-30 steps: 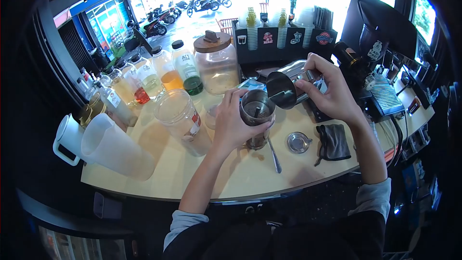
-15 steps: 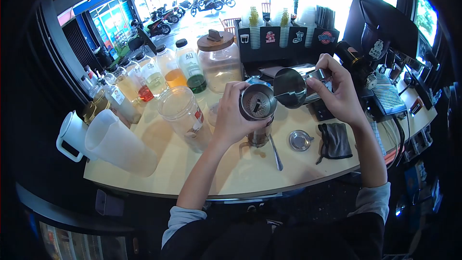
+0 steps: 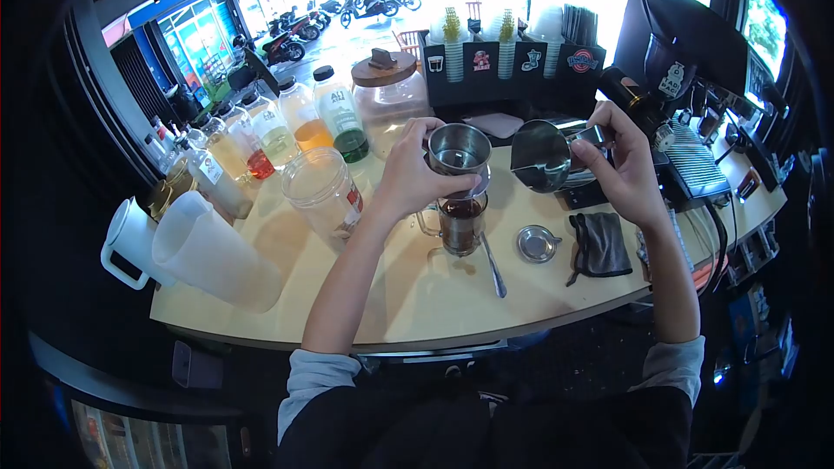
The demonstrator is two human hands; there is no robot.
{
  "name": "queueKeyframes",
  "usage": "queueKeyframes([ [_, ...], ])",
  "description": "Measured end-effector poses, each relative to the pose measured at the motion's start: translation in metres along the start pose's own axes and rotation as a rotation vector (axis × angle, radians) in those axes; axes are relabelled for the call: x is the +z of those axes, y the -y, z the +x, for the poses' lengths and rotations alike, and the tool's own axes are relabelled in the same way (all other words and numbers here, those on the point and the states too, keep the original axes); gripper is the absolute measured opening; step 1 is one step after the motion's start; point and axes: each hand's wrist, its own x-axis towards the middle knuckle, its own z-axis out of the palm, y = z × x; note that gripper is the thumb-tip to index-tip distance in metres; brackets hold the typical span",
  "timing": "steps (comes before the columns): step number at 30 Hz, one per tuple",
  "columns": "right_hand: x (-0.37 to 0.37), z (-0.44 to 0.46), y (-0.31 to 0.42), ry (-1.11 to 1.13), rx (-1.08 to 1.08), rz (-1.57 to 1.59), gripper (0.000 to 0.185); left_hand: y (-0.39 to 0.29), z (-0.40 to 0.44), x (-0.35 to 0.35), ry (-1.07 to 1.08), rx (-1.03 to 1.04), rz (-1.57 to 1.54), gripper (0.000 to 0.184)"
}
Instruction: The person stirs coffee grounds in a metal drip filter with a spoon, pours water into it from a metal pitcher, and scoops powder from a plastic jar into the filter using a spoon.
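My left hand (image 3: 419, 169) is closed around a metal drip coffee filter (image 3: 460, 151). It is held above a glass mug (image 3: 460, 230) of dark liquid on the table; I cannot tell whether the two touch. To the right, my right hand (image 3: 618, 161) grips the handle of a shiny steel pitcher (image 3: 540, 156), whose mouth faces the filter. A spoon (image 3: 494, 267) lies beside the mug. Farther right are a small round metal lid (image 3: 538, 244) and a dark folded cloth (image 3: 601, 245).
Left of the mug stands an open clear plastic jar (image 3: 320, 195), with a translucent pitcher (image 3: 213, 252) near the table edge. Several bottles (image 3: 339, 113) and a wooden-lidded glass jar (image 3: 388, 104) line the back. A black cup organizer (image 3: 512, 69) and monitor (image 3: 686, 43) stand behind.
The filter has tipped away from me, so its perforated inside no longer shows and more of the mug is visible. The pitcher has shifted slightly right, away from the filter.
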Motion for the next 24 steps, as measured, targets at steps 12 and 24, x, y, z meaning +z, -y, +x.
queueKeyframes([
  [12,0.02,-0.029,-0.068,-0.146,0.238,0.398,0.02,0.007,-0.008,0.0,0.067,-0.133,-0.079,0.096],
  [24,0.083,-0.064,-0.209,-0.426,0.473,0.797,0.019,0.026,-0.02,0.018,0.114,-0.157,-0.194,0.097],
])
